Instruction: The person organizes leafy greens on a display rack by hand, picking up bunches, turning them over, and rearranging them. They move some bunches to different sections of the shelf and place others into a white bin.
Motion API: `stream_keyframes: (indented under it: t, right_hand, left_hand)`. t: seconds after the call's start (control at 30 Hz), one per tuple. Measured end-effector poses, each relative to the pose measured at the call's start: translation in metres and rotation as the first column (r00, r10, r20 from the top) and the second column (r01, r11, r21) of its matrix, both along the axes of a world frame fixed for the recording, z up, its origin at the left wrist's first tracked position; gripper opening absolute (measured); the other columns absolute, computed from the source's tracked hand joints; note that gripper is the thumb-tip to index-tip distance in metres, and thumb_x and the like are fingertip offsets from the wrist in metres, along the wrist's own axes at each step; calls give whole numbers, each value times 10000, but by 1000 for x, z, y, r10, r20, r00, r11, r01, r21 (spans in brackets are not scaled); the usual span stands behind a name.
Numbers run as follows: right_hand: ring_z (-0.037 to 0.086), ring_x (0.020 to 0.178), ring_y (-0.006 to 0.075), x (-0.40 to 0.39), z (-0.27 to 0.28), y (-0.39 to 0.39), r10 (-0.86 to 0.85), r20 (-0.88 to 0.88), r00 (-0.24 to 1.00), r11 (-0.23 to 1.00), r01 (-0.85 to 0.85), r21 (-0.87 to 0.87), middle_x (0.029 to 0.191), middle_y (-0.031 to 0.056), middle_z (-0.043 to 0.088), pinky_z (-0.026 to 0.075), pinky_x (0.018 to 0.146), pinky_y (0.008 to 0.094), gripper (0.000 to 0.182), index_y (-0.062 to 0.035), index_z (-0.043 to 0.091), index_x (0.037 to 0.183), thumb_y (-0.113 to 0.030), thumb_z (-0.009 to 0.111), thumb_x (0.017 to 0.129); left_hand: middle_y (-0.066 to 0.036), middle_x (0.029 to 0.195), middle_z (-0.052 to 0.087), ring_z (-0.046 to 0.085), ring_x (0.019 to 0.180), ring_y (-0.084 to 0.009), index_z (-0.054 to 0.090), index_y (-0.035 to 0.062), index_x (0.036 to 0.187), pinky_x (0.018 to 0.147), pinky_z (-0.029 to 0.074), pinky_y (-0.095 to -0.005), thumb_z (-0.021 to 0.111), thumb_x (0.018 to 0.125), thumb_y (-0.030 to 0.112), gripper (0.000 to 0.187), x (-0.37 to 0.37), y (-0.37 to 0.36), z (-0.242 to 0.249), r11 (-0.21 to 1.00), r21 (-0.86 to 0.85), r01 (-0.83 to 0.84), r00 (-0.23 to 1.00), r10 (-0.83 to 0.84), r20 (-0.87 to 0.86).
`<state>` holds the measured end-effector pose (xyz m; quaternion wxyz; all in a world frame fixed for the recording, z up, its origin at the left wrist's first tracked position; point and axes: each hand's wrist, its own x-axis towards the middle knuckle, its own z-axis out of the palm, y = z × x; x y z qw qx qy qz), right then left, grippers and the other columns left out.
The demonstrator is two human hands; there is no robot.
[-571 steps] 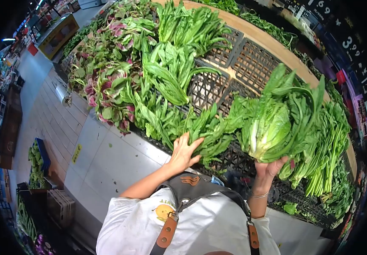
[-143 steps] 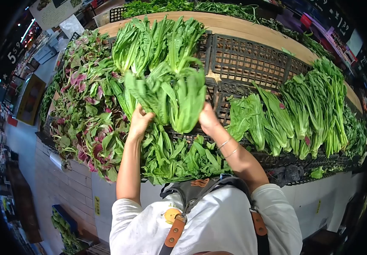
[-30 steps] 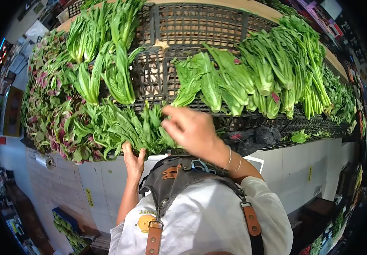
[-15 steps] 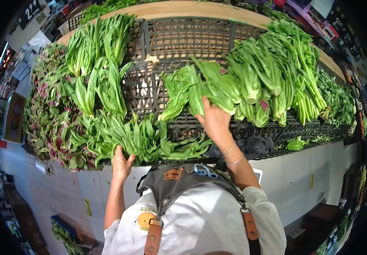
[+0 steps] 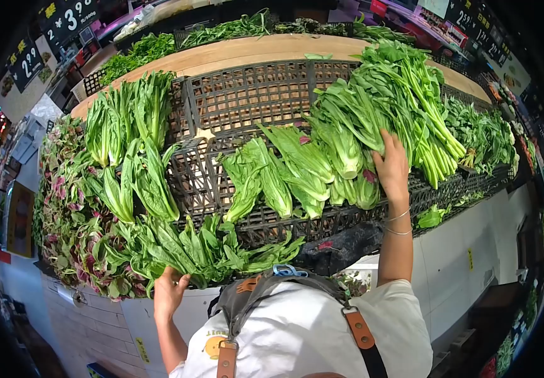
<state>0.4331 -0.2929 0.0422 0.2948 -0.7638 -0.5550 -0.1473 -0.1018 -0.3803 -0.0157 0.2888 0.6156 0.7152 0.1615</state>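
My right hand (image 5: pixel 393 165) is at the right-hand pile of leaf lettuce (image 5: pixel 347 148), thumb and fingers apart, fingertips against the leaves. Several lettuce heads lie with pale cut ends toward me. Left of that pile, loose lettuce heads (image 5: pixel 262 179) rest on the black crates. My left hand (image 5: pixel 170 291) is low at the front edge, beside a spread of long-leaved greens (image 5: pixel 187 249). Its thumb stands away from the fingers, whose tips are partly hidden by leaves. Nothing is visibly lifted in either hand.
Upright lettuce bunches (image 5: pixel 130 120) and red-green amaranth (image 5: pixel 73 208) stand on the left. Long-stemmed greens (image 5: pixel 439 145) lie at the right. Bare black crate mesh (image 5: pixel 247 97) shows in the middle. A dark crumpled bag (image 5: pixel 344 246) lies at the front edge, near my apron.
My right hand has left the middle lettuce heads and moved right to the larger pile. My left hand stays by the front greens. The view has shifted, showing more of the back.
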Motion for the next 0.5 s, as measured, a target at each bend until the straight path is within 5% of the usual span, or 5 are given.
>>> stream_keyframes:
  t: [0.1, 0.13, 0.23, 0.3, 0.5]
  right_hand:
    - [645, 717, 236, 2, 37, 3, -75, -381, 922, 996, 53, -66, 919, 187, 648, 533, 644, 341, 428, 6, 532, 1252, -143, 629, 862]
    - [638, 696, 203, 20, 31, 7, 57, -534, 844, 987, 32, 155, 906, 174, 646, 528, 606, 308, 400, 11, 543, 1233, -174, 612, 885]
    - [639, 700, 183, 30, 54, 2, 539, -790, 292, 792, 143, 594, 867, 139, 642, 528, 567, 256, 403, 31, 575, 1076, -348, 534, 946]
    - [642, 718, 202, 14, 62, -3, 719, -695, 6, 688, 145, 712, 881, 144, 645, 529, 570, 266, 423, 26, 558, 1079, -376, 495, 961]
    - [624, 844, 257, -133, 17, 0, 607, -596, -526, 718, 40, 695, 1050, 152, 618, 520, 704, 352, 365, -17, 463, 1186, -325, 431, 991]
  left_hand:
    - [-135, 535, 599, 602, 514, -264, 655, -12, 703, 564, 476, -366, 733, 777, 302, 332, 6, 7, 45, 1000, -15, 15, 957, -19, -290]
    - [-122, 478, 559, 571, 463, -242, 657, -2, 650, 518, 459, -360, 734, 779, 312, 348, 6, 10, 54, 997, 72, 23, 955, -1, -296]
    - [-60, 565, 615, 567, 484, -131, 666, -10, 796, 451, 447, -268, 709, 826, 191, 207, 22, 18, 93, 999, 45, -20, 978, 10, 209]
    - [-64, 716, 652, 583, 553, -112, 644, -25, 903, 489, 476, -238, 664, 856, 117, 150, 34, 32, 95, 982, 135, 133, 779, -188, 598]
    - [-170, 1308, 498, 584, 1045, -225, 330, 5, 1383, 872, 495, -367, 618, 895, 235, 612, 140, 84, 78, 910, 196, 366, 292, -312, 904]
